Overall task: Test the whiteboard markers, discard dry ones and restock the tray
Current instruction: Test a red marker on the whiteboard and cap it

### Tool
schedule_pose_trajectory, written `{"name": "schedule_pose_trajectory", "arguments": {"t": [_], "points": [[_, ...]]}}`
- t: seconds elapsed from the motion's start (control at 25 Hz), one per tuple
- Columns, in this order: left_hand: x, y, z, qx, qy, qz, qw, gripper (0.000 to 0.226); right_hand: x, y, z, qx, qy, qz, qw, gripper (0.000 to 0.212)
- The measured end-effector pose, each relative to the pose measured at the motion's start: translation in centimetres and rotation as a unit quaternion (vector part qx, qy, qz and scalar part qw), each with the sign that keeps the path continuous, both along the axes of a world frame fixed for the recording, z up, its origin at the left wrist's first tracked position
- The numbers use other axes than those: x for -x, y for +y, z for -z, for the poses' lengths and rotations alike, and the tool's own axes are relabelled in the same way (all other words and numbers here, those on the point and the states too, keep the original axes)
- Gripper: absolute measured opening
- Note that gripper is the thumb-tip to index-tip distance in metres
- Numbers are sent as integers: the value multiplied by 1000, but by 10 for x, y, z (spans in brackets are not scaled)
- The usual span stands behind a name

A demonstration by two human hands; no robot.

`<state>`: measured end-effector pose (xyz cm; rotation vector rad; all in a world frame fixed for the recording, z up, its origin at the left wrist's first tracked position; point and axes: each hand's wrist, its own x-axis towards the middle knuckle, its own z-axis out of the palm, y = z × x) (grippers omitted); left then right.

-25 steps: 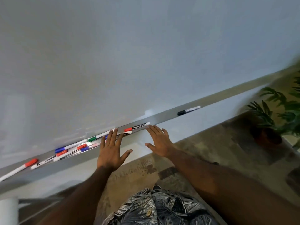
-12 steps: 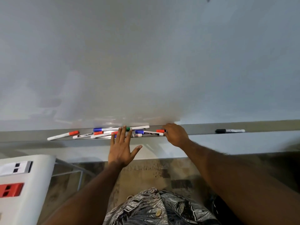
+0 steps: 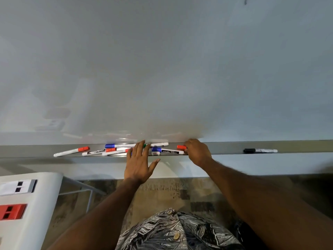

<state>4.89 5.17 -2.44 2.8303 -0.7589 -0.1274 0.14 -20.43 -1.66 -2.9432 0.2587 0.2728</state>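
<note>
the task looks barely begun: the whiteboard (image 3: 162, 69) is nearly bare and no cap is off. on the tray (image 3: 225, 147), the right hand (image 3: 197, 153) curls its fingers round a red marker (image 3: 181, 147). the left hand (image 3: 137, 162), fingers straight and spread, holds nothing above the pile of markers (image 3: 115, 150) mid-tray. a black marker (image 3: 259, 151) lies alone toward the tray's right end. testing, discarding and restocking all remain.

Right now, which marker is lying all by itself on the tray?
The black-capped marker, far along the tray past the right hand, which grips a red-capped marker. The rest, red, blue and green, bunch together by the left hand.
</note>
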Motion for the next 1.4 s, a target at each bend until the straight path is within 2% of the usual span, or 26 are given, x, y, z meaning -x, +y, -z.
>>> {"name": "schedule_pose_trajectory", "arguments": {"t": [0.16,0.24,0.32,0.4,0.56,0.72,0.92,1.04,1.2,1.4], "points": [[-4,-41,-12,22,13,61,998,63,11,-4,-7,-69,-25,-11,997,31],[1,-64,-16,101,55,51,992,53,20,-3,-12,-129,-48,-21,990,31],[7,-84,-20,235,161,-12,958,41,33,3,-12,-176,-88,-5,980,29],[12,-98,-16,296,265,-41,917,33,51,10,-7,-195,-100,26,975,29],[26,-103,-8,286,370,-23,884,37,80,19,6,-192,-77,63,976,43],[29,-106,-10,297,400,-7,867,37,90,16,10,-133,-91,65,985,39],[23,-117,-17,258,348,41,900,24,92,9,13,-143,-97,108,979,40],[18,-127,-16,242,309,28,919,18,96,-1,17,-209,-73,167,961,43],[-1,-145,-15,167,238,23,956,16,110,-18,23,-250,-105,223,936,33],[-4,-171,-16,90,201,56,974,24,128,-32,19,-234,-150,229,933,34]]}}
